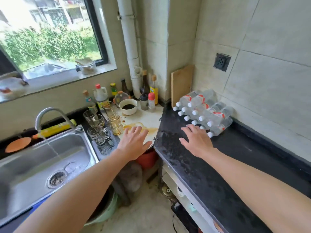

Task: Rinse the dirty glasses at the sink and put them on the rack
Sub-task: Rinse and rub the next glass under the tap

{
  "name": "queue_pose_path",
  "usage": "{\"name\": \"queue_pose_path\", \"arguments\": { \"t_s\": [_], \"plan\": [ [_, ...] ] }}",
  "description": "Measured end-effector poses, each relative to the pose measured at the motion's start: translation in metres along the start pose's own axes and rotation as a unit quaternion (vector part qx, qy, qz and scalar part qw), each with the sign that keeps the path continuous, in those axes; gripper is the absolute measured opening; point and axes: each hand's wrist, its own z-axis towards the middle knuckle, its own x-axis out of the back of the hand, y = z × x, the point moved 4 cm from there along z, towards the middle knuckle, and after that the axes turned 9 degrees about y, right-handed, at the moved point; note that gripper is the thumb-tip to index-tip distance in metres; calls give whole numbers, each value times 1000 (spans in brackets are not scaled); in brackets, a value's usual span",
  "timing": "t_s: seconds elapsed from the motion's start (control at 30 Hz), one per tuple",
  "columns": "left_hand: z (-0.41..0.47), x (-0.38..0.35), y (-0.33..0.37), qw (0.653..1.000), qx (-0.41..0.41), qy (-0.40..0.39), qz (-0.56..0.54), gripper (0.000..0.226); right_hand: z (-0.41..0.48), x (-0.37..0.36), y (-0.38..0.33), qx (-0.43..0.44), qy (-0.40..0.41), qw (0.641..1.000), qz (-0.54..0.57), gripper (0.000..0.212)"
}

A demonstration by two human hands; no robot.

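Both arms stretched out, left hand point(134, 142) and right hand point(196, 142) fingers spread, holding nothing, clear drinking glasses point(101, 126) far left.

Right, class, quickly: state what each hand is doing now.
Left hand: open, fingers spread, holding nothing.
Right hand: open, fingers spread, holding nothing.

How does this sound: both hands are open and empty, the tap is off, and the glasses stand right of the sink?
The tap is running, not off: the head view shows water falling into the sink. The rest holds.
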Motion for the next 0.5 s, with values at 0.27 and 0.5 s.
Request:
{"name": "queue_pose_path", "arguments": {
  "t_s": [0.27, 0.5],
  "plan": [
    [-37, -41, -125, 994, 110, -22, 1, 63, 101, -43, -121, 117, -18, 993, 26, 51],
    [-51, -88, -211, 977, 209, -27, -14, 64, 184, -110, -232, 244, -60, 963, 94, 50]
  ]
}}
